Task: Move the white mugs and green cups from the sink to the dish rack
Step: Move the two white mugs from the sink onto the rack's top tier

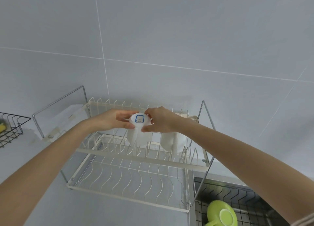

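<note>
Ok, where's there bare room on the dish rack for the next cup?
The whole lower tier is bare. The upper tier is free left of the white mug that the left hand and right hand grip. It is crowded at the right, where a second white mug stands.

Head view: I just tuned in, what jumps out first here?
Both hands, left and right, hold an upside-down white mug over the upper tier of the dish rack, its blue base label facing up. Another white mug sits inverted just to its right on the same tier. At lower right, a green cup lies upside down in the sink.
</note>
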The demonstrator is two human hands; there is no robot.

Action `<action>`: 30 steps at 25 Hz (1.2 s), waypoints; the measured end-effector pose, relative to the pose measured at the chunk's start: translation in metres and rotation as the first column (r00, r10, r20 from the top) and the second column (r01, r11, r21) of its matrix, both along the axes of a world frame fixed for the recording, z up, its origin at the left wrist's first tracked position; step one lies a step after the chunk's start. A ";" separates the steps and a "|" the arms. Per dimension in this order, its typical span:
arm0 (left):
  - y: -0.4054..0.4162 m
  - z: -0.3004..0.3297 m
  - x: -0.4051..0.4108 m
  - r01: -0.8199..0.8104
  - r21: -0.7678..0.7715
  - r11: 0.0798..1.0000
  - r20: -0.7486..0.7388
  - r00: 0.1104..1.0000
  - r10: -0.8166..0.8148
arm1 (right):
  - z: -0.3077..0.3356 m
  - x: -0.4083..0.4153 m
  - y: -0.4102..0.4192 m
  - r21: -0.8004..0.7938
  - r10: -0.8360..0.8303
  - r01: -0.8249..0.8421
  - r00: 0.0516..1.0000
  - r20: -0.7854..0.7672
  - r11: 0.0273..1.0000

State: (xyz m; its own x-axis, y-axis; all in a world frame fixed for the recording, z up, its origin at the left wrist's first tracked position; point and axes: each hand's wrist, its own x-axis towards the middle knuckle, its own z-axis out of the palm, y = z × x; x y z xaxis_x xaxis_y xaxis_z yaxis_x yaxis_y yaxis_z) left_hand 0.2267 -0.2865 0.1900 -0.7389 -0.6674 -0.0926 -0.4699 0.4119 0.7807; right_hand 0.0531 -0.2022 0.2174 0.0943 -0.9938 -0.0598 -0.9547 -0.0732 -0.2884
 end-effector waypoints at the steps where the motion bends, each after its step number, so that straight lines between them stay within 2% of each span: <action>1: 0.000 0.000 0.000 -0.004 -0.002 1.000 0.005 1.000 0.004 | -0.001 0.000 0.000 -0.001 0.001 -0.001 1.000 -0.002 1.000; 11: 0.000 0.005 0.011 0.028 0.003 1.000 0.053 0.998 -0.028 | -0.006 0.009 -0.003 -0.035 -0.004 0.003 1.000 -0.028 0.999; 17: 0.001 0.004 0.013 -0.007 0.003 1.000 0.079 0.997 0.007 | -0.006 0.011 0.001 -0.036 0.002 -0.004 0.999 -0.050 0.999; 23: 0.017 0.025 0.015 0.017 -0.004 1.000 0.192 0.981 -0.016 | 0.006 0.007 0.017 0.007 0.032 -0.031 0.988 -0.150 0.999; 26: 0.035 0.038 0.007 0.019 -0.190 0.982 0.274 0.961 0.035 | 0.020 0.000 0.033 -0.024 0.046 -0.052 0.977 -0.210 0.998; 28: 0.049 0.050 0.000 0.023 -0.371 0.928 0.306 0.947 0.099 | 0.031 -0.004 0.051 -0.068 0.039 -0.057 0.968 -0.249 0.996; 30: 0.065 0.063 -0.007 0.049 -0.483 0.874 0.310 0.944 0.118 | 0.040 -0.011 0.072 -0.117 0.019 -0.053 0.962 -0.273 0.992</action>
State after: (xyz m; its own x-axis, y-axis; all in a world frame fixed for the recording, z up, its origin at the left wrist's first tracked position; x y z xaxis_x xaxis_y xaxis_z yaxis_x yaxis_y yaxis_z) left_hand 0.2198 -0.2211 0.2530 -0.6994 -0.7145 0.0176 -0.6791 0.6721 0.2952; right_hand 0.0418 -0.1303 0.2574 0.1270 -0.9913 0.0339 -0.9918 -0.1273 -0.0058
